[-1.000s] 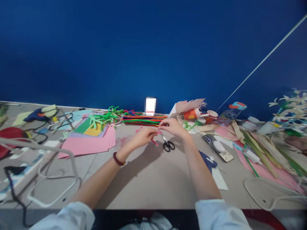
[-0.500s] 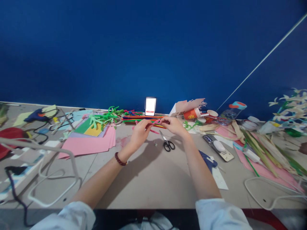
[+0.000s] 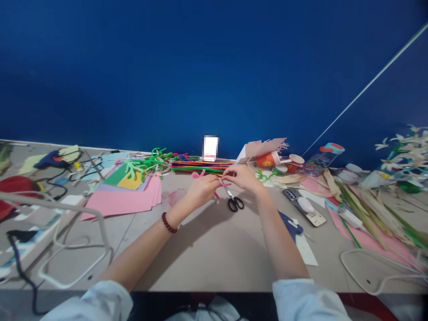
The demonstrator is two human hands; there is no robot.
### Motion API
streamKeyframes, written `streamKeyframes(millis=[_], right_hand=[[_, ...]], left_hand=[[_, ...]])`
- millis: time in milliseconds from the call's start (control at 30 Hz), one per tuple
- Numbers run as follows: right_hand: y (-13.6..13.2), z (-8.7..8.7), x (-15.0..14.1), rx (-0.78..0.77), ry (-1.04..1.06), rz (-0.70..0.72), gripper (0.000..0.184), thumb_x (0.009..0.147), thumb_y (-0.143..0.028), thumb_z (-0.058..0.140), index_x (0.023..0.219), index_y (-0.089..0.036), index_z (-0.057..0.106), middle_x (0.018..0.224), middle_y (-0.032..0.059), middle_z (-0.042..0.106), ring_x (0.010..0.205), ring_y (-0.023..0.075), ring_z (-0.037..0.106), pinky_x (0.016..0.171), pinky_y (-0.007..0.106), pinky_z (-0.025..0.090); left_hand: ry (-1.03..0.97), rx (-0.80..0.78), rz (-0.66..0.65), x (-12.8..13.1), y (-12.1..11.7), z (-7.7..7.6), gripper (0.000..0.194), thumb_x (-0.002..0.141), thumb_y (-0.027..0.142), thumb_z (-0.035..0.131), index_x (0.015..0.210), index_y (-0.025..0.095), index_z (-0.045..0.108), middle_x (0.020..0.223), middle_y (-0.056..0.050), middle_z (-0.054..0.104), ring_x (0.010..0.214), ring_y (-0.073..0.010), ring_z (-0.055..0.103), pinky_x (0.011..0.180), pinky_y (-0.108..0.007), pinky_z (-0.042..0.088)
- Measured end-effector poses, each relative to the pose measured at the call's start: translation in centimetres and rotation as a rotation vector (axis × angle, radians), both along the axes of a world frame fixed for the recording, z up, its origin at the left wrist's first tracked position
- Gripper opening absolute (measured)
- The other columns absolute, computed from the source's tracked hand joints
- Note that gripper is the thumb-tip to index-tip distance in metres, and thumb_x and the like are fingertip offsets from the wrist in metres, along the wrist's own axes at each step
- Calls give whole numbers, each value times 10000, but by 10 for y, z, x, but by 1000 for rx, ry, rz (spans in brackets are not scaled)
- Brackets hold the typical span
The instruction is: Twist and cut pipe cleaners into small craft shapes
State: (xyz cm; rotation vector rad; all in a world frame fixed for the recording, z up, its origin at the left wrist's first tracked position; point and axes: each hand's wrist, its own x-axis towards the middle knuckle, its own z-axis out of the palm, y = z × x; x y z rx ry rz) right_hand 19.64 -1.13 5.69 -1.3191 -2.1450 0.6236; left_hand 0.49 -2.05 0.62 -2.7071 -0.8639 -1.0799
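**Left hand (image 3: 202, 191) has dropped lower and nearer the scissors (image 3: 232, 196) than half a second ago, and the pink pipe cleaner (image 3: 225, 183), then stretched level between both hands, now bends down**

Blue fills the wall (image 3: 207, 67) behind the grey table (image 3: 214, 258), whose side edges run out of view. Two pale blue sleeves (image 3: 96, 301) are cut off by the bottom edge. Pink paper sheets (image 3: 122, 206) lie fanned to the left, their upper part covered by other coloured sheets. At the far left, the white power strip (image 3: 33, 238) is cropped, with cables looping across it; at the far right, white artificial flowers (image 3: 401, 142) are cropped too, and blurred.

Behind the hands lies a bundle of coloured pipe cleaners (image 3: 187, 169), its right end hidden by the right hand (image 3: 241, 178). That hand is mostly closed, thumb and forefinger pinching the pink pipe cleaner, the other fingers loosely bent. The left hand is also nearly closed, fingertips gathered on the same piece; its thumb is hard to make out.

An upright phone (image 3: 210, 148) stands by the wall, its screen pixelated. The scissors rest just below the right hand, black handles toward the person, blade tips unclear beside the pink pipe cleaner. Of that piece, a curled part shows above the left hand and a short end below; the fingers hide the stretch between.
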Motion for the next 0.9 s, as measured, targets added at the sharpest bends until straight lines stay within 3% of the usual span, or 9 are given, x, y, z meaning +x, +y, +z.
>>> streamKeyframes(millis=[133,333,433,633,767,900], right_hand=[[-4,0,-15,75,9,-29,94,742,-189,587,702,-183,672,726,12,677,640,123,568,602,237,400],[-7,-6,-26,40,125,-45,125,727,-195,578,737,-184,702,770,35,704,664,142,608,626,253,449],[-8,-6,-26,-10,235,-23,144,731,-197,562,744,-174,704,875,55,715,709,155,632,643,265,477],[-4,-6,-17,-172,396,-9,170,738,-295,633,811,-152,690,777,64,694,698,161,636,665,293,507],[1,-8,-10,-229,452,65,200,742,-338,653,811,-154,687,809,68,695,726,155,630,695,300,511],[8,-13,-1,-282,420,145,216,744,-334,652,864,-162,703,844,61,701,748,149,622,707,287,491]], left_hand=[[-68,-53,158,-1,4,-6,175,835,131,491,706,161,607,708,-39,629,641,-135,572,528,-230,380],[-386,-334,209,-3,6,-6,81,788,157,549,721,162,592,713,-30,619,631,-124,564,587,-234,440],[-637,-518,154,-3,9,-6,102,791,246,575,749,163,616,729,-32,642,634,-134,595,594,-251,483],[-1030,-975,-4,-1,17,-4,266,685,383,712,753,139,629,687,-42,670,607,-138,619,518,-232,483],[-1059,-1121,-105,-3,16,-1,272,666,380,737,749,142,633,639,-27,645,557,-110,581,447,-198,429],[-926,-1144,-219,-6,8,7,251,691,367,724,746,138,636,670,-31,648,520,-84,542,448,-191,414]])
